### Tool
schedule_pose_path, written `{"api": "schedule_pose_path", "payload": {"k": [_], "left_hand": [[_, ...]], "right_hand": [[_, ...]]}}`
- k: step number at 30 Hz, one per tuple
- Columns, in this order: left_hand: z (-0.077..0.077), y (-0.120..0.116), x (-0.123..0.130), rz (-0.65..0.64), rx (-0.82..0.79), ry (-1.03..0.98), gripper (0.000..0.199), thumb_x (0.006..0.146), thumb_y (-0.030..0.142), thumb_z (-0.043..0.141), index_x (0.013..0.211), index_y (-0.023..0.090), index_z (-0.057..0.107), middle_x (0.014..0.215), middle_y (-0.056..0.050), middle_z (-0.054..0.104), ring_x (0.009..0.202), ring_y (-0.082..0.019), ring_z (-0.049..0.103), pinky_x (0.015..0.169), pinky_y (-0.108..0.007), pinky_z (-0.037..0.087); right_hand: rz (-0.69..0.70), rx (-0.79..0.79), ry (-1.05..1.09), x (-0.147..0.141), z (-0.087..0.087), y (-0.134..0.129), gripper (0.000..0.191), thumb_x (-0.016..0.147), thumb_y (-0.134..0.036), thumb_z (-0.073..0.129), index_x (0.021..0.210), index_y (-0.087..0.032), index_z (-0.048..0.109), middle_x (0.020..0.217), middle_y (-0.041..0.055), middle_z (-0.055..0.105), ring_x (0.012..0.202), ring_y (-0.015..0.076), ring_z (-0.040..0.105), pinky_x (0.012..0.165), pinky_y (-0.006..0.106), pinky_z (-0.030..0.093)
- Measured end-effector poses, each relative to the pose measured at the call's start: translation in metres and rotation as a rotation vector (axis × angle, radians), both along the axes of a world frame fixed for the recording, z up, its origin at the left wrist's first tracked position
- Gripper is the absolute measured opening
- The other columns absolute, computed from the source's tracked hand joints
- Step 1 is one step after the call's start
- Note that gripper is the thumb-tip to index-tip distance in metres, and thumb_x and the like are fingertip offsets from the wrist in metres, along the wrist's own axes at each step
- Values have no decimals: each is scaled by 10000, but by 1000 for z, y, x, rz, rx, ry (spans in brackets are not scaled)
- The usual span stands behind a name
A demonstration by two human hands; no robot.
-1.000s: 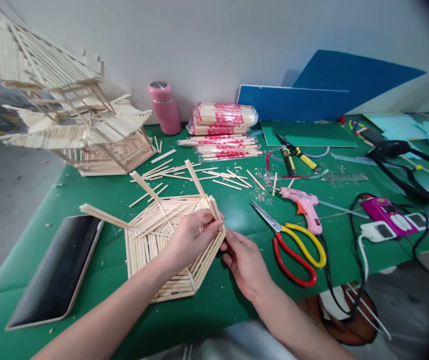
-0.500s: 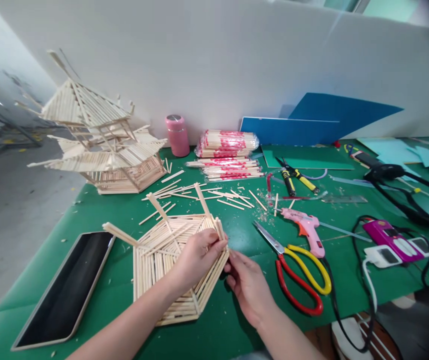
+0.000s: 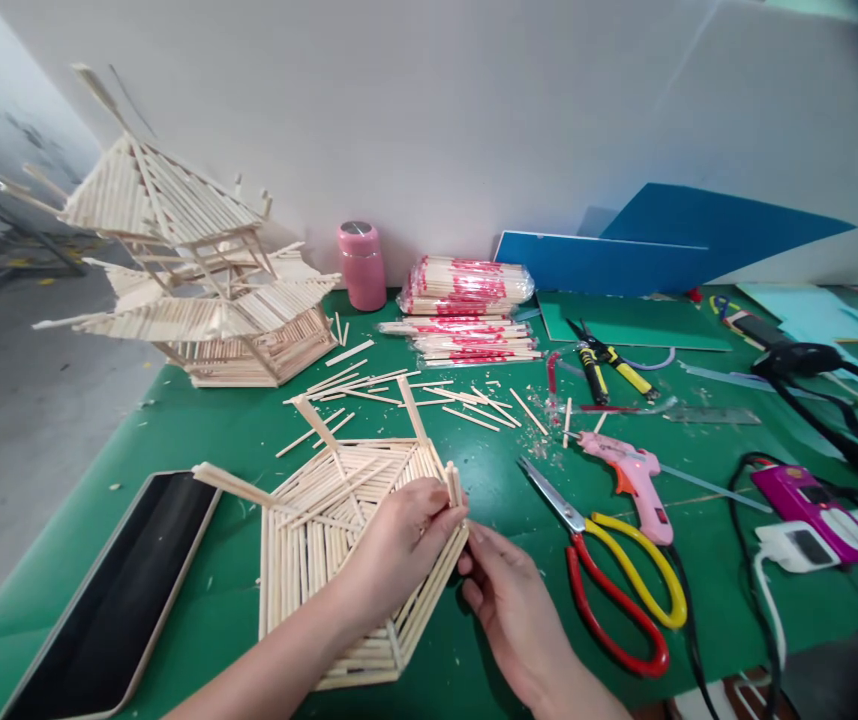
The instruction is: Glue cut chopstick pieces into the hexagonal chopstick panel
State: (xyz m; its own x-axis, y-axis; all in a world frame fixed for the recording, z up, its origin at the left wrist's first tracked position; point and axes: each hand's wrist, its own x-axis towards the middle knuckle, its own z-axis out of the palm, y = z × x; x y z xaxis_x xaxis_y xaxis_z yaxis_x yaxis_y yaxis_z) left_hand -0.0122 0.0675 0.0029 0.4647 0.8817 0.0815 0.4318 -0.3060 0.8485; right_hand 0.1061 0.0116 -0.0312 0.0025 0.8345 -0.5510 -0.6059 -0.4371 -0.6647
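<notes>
A six-sided base of wooden sticks [image 3: 294, 580] lies flat on the green table, with short stick posts standing up at several corners. My left hand [image 3: 406, 545] reaches across it, thumb and fingers pinched round the upright stick post [image 3: 453, 483] at the right corner. Beside that same corner, my right hand [image 3: 511, 610] is closed, its thumb and forefinger at the base's outer edge; the fingertips are partly hidden. To the right of my right hand lie scissors [image 3: 586, 540] with red and yellow handles and a pink glue gun [image 3: 635, 475].
A stick pagoda model [image 3: 204, 300] stands back left, a phone [image 3: 110, 600] front left. Behind the base are loose cut sticks [image 3: 474, 400], wrapped chopstick bundles [image 3: 466, 285] and a pink flask [image 3: 362, 268]. Pliers [image 3: 605, 365] and a purple power strip [image 3: 811, 510] with cables lie right.
The camera view has shifted slightly, so the items on the right sit farther right and lower. Both hands keep the same hold at the base's right corner.
</notes>
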Motion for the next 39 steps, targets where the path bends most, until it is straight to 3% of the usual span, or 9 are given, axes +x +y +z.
{"api": "schedule_pose_path", "payload": {"k": [21,39], "left_hand": [[-7,1,-3,-27,-52,-17,169,850,195,428,760,178,570,744,4,610,715,-104,582,680,-186,427],[-7,2,-3,-17,6,0,159,835,168,442,767,177,586,751,3,630,710,-106,595,677,-181,433]], "right_hand": [[18,-18,-19,1,0,1,195,709,-350,622,697,-163,676,564,-21,446,524,75,333,442,185,230],[13,-30,-64,0,1,2,196,702,-357,626,711,-171,688,557,-21,446,516,73,337,430,187,218]]}}
